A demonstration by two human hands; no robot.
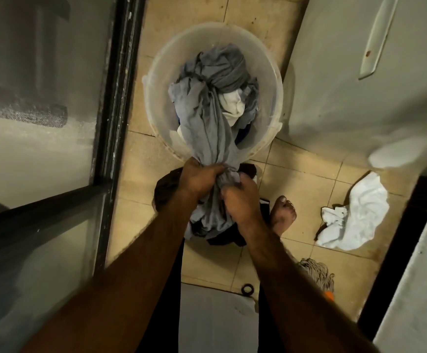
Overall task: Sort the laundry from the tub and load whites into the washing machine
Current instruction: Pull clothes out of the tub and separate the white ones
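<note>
Laundry in hand is a grey garment (207, 138), bunched into a thick rope that runs from the tub up to both hands. The left hand (199, 179) clenches the bunch from above and the right hand (240, 197) clenches it just beside, both fists closed round the fabric, with the loose tail hanging below them. The cloth is a soft, limp knit with deep folds. Judge it light to moderate in weight, not slippery and not fragile, though likely to drag neighbouring pieces when lifted. Recommended hold: a full-fist grasp on a gathered section, not an edge pinch. The far end lies tangled among other grey pieces and a white piece (231, 108) inside the tub (153, 80), a round, translucent plastic vessel with a smooth rim. Below the hands a dark pile (166, 187) lies on the floor. A crumpled white cloth (355, 212) lies well apart to the right on matt beige tiles (309, 189). Whether the washing machine is in view cannot be told.
</note>
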